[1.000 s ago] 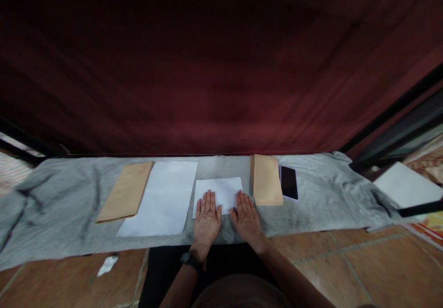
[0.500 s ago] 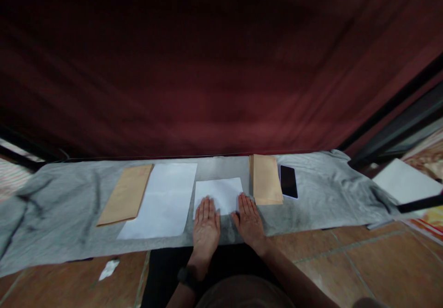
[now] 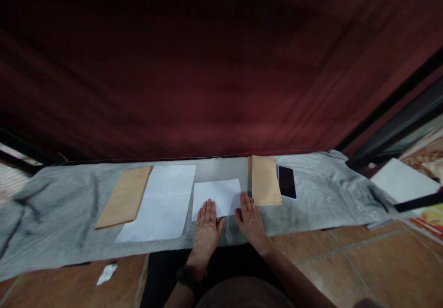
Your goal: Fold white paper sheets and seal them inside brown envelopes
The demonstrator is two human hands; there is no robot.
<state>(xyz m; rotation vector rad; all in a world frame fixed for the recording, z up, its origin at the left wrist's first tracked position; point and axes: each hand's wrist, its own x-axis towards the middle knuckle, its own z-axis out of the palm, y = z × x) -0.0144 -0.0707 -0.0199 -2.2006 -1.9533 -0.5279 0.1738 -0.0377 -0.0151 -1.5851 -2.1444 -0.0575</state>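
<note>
A folded white sheet of paper lies flat on the grey cloth in front of me. My left hand rests palm down on its near left part, fingers stretched out and thumb apart. At the sheet's right edge lies my right hand, also flat with fingers extended, its fingertips at the paper's side. To the left is a larger stack of white paper. Close beyond my right fingers sits a pile of brown envelopes.
Further left, another brown envelope stack overlaps the white paper. A phone with a dark screen lies right of the envelopes. Grey cloth covers the surface, with a dark red curtain behind. A white scrap lies on the tiled floor.
My right hand has slid slightly to the right, off the sheet's face to its edge. The left hand stays on the paper, its thumb a little wider. The view has shifted slightly.
</note>
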